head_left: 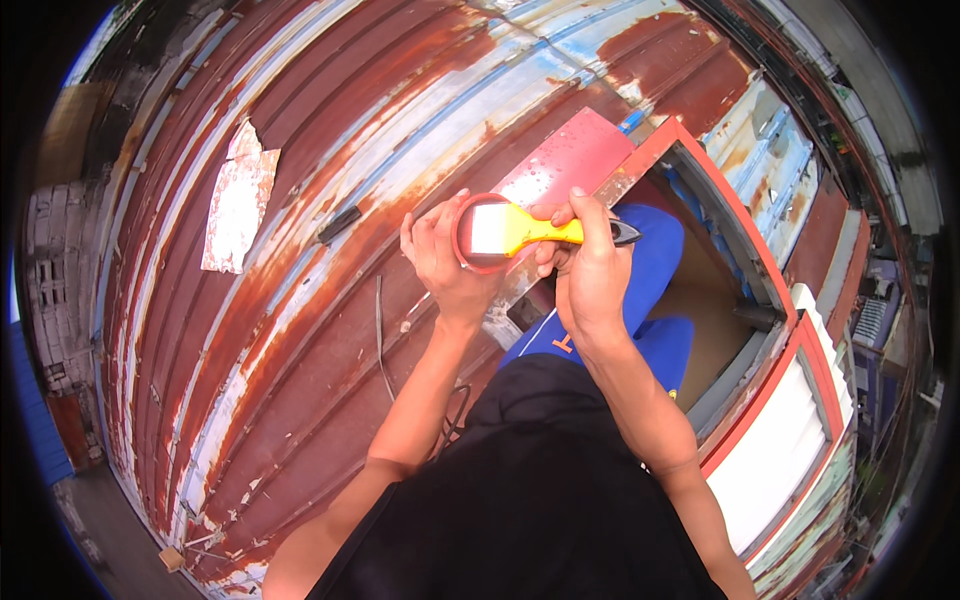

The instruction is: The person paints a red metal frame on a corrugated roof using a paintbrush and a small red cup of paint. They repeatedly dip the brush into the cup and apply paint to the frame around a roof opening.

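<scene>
My left hand [440, 250] is closed around the side of a small round red-brown cup [460, 238], holding it up above the roof. In my right hand [595, 270] is a paintbrush [530, 230] with a yellow handle and a black end, gripped by the handle. Its wide, pale head lies across the mouth of the cup. The brush hides much of the cup's inside, so I cannot tell how full it is. Just beyond both hands lies a flat red panel [570, 155] with drops or specks on it.
Ribbed metal roofing [330, 130] with peeling red-brown paint spreads around me. On it lie a torn pale sheet [240, 200], a short dark bar [340, 225] and a thin cable [380, 340]. A red-edged opening [735, 190] is at the right, beside my blue-clad legs [655, 250].
</scene>
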Tool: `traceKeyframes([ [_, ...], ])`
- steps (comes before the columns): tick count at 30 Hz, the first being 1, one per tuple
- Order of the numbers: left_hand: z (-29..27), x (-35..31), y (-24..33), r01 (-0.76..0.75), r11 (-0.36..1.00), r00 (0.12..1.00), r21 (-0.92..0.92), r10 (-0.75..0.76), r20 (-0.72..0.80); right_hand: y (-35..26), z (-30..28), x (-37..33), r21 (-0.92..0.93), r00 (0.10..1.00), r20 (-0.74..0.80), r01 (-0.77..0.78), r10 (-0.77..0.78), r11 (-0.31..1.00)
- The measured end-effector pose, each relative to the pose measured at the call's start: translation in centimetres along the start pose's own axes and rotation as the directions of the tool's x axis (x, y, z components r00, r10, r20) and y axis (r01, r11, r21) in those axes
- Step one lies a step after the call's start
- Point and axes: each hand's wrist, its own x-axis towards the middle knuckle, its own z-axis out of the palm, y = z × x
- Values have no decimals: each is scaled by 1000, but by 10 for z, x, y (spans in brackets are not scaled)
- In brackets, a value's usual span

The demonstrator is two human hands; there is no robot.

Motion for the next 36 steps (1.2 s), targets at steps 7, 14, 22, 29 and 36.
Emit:
traceKeyframes([
  [7, 12, -7, -22, 122, 992, 988, 21, -123, 94, 11, -20, 27, 97, 982, -132, -123, 136, 988],
  [14, 54, -90, -166, 611, 746, 784, -263, -617, 72, 18, -35, 105, -81, 982, -151, -123, 110, 989],
  [22, 79, -218, -336, 783, 600, 615, 167, -786, -60, 37, -67, 206, -358, 958, -95, -288, 272, 888],
  [29, 114, -245, -357, 874, 460, 484, 157, -856, -182, 100, -65, 242, -716, 856, -45, -387, 515, 581],
  [36, 123, -269, -378, 841, 459, 519, 287, -834, -188, 210, -67, 283, -981, 678, 3, -141, 735, 134],
])
